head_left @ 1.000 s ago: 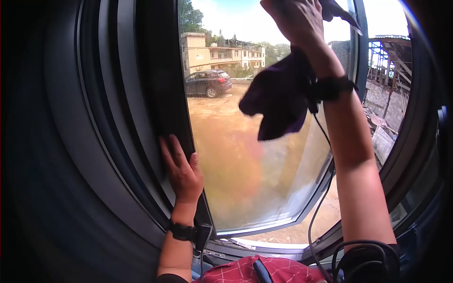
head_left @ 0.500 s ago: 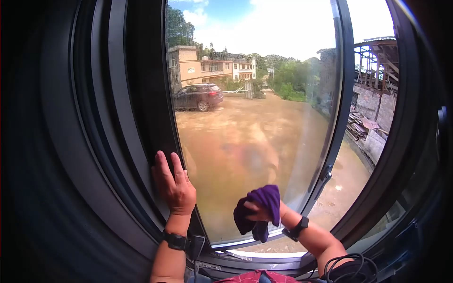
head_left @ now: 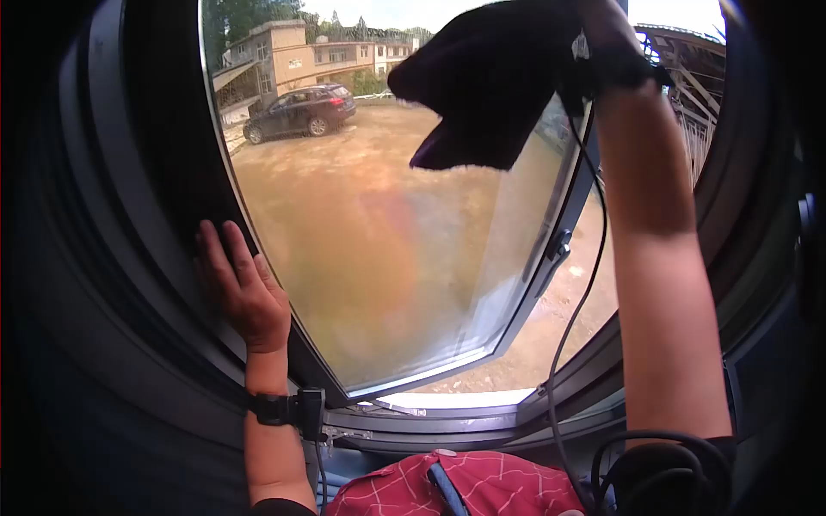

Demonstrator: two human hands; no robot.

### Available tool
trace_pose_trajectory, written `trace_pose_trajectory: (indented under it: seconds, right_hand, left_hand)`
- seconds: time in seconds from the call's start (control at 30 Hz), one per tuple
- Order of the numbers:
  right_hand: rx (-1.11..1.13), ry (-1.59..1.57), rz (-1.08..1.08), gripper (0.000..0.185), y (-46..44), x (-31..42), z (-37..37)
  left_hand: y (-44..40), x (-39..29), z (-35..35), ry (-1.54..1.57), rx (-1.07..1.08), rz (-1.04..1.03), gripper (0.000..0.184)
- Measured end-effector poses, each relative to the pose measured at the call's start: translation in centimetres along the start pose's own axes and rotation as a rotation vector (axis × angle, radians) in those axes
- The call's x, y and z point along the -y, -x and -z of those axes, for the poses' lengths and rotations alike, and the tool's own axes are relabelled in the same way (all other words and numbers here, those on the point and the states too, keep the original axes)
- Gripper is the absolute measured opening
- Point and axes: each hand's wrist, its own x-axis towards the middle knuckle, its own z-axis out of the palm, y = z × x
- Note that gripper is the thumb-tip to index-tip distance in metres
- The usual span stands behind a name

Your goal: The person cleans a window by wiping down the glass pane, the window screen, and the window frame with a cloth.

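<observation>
My left hand rests with its fingers apart on the dark frame at the left side of the window. At the top of the view my right hand is raised, holding a dark purple cloth. The cloth hangs down in front of the upper part of the window pane, and whether it touches the glass I cannot tell. Shadow and the top edge of the view hide most of my right fingers. The window sash stands swung outward, its handle on the right edge.
A black cable hangs from my right wrist down to coils at my elbow. Below the sash lies the window sill track with a metal stay. Outside are a parked car, a building and bare ground.
My right hand has lifted the cloth from the lower part of the pane to the top. The whole view has shifted, while my left hand stays against the frame.
</observation>
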Motion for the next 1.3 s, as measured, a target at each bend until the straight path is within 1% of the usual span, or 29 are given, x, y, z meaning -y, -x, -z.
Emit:
trace_pose_trajectory:
  seconds: [0.07,0.1,0.13,0.17,0.2,0.23,0.3,0.37,0.43,0.47,0.53,0.6,0.63,0.67,0.7,0.73,0.77,0.83,0.9,0.93,1.0,1.03,1.07,1.13,1.17,1.2,1.23,1.27,1.3]
  right_hand:
    - [0.018,0.016,0.13,0.037,8.5,1.0,0.1]
    - [0.063,0.146,0.289,0.038,14.1,0.7,-0.8]
    - [0.032,-0.242,0.003,0.035,19.8,2.5,-1.2]
    - [-0.036,-0.291,0.047,0.031,23.4,4.6,0.4]
    - [0.12,-0.32,-0.087,0.025,29.0,7.8,2.4]
    - [0.198,-0.329,-0.12,0.019,34.6,10.0,3.7]
    - [0.333,-0.358,-0.214,0.019,44.7,13.5,5.3]
    - [0.461,-0.369,-0.262,0.015,48.4,14.6,7.2]
    - [0.464,-0.371,-0.238,0.014,46.5,13.5,7.5]
    - [0.385,-0.364,-0.265,0.013,44.0,12.3,7.1]
    - [0.135,-0.288,-0.323,0.016,35.5,9.1,5.2]
    - [-0.09,-0.206,-0.341,0.034,24.9,4.2,2.7]
    - [-0.216,-0.191,-0.272,0.037,19.8,1.0,0.9]
    - [-0.211,-0.075,-0.225,0.035,14.9,-1.9,-0.5]
    - [-0.275,0.009,-0.254,0.024,10.2,-3.0,-1.1]
    - [-0.033,-0.088,-0.392,0.054,6.1,-4.0,-0.1]
    - [-0.016,-0.079,-0.43,0.057,3.2,-4.2,0.5]
    - [0.021,-0.041,-0.392,0.059,0.8,-4.3,0.4]
    - [-0.08,-0.013,-0.331,0.059,3.2,-4.0,-0.7]
    - [-0.061,-0.066,-0.3,0.048,5.5,-2.9,0.1]
    - [0.071,0.066,-0.134,0.028,13.1,-3.2,-1.6]
    - [-0.202,0.037,-0.186,0.025,21.6,2.1,0.3]
    - [-0.002,0.024,-0.247,0.041,26.2,4.1,1.9]
    - [0.833,-0.138,-0.698,0.063,33.0,7.9,3.1]
    - [0.064,-0.553,-0.971,0.071,46.0,9.9,1.4]
    - [0.207,0.054,-0.611,0.044,47.8,11.7,4.1]
    - [0.401,0.132,-0.564,0.04,49.6,12.9,5.5]
    - [0.376,0.126,-0.565,0.04,51.1,13.1,5.7]
    - [0.422,0.029,-0.706,0.037,51.7,13.4,6.2]
  left_hand:
    - [-0.3,-0.4,0.5,0.002,-0.008,-0.023,0.041]
    - [-0.5,-0.4,0.4,-0.012,-0.026,-0.029,0.04]
    - [-0.5,-0.5,0.4,-0.009,-0.036,-0.037,0.041]
    - [-0.5,-0.6,0.3,-0.013,-0.04,-0.036,0.041]
    - [-0.5,-0.6,0.4,-0.015,-0.043,-0.044,0.041]
    - [-0.7,-0.6,0.4,-0.021,-0.053,-0.05,0.041]
    - [-0.7,-0.7,0.8,-0.05,-0.069,-0.03,0.044]
    - [-0.7,-0.7,1.0,-0.072,0.031,-0.012,0.047]
    - [-0.8,-0.6,1.0,-0.065,0.02,-0.026,0.05]
    - [-0.9,-0.7,1.1,-0.065,0.011,-0.035,0.049]
    - [-0.6,-0.6,0.7,-0.065,0.012,-0.04,0.049]
    - [-0.4,-0.5,0.8,-0.071,0.015,-0.049,0.049]
    - [-0.4,-0.4,0.8,-0.059,0.028,-0.062,0.049]
    - [-0.4,-0.4,0.8,-0.058,0.022,-0.065,0.048]
    - [-0.4,-0.3,0.8,-0.06,0.014,-0.067,0.047]
    - [-0.5,-0.4,1.0,-0.072,0.027,-0.063,0.045]
    - [-0.5,-0.3,1.1,-0.077,0.043,-0.063,0.045]
    - [-0.5,-0.3,0.9,-0.059,0.015,-0.07,0.044]
    - [-0.7,-0.5,0.9,-0.061,0.052,-0.072,0.043]
    - [-0.8,-0.5,0.8,-0.048,0.029,-0.083,0.043]
    - [-0.7,-0.5,0.7,-0.035,-0.018,-0.097,0.043]
    - [-0.9,-0.6,0.8,-0.028,-0.02,-0.092,0.042]
    - [-0.8,-0.6,0.8,-0.035,-0.023,-0.097,0.042]
    - [-0.8,-0.4,0.6,-0.046,-0.045,-0.102,0.042]
    - [-0.7,-0.3,0.5,-0.047,-0.034,-0.103,0.041]
    - [-0.8,-0.4,0.5,-0.05,-0.029,-0.103,0.041]
    - [-0.7,-0.6,0.6,-0.059,-0.052,-0.102,0.041]
    - [-0.8,-0.7,0.8,-0.08,-0.024,-0.096,0.041]
    - [-0.8,-0.7,1.0,-0.098,0.009,-0.098,0.042]
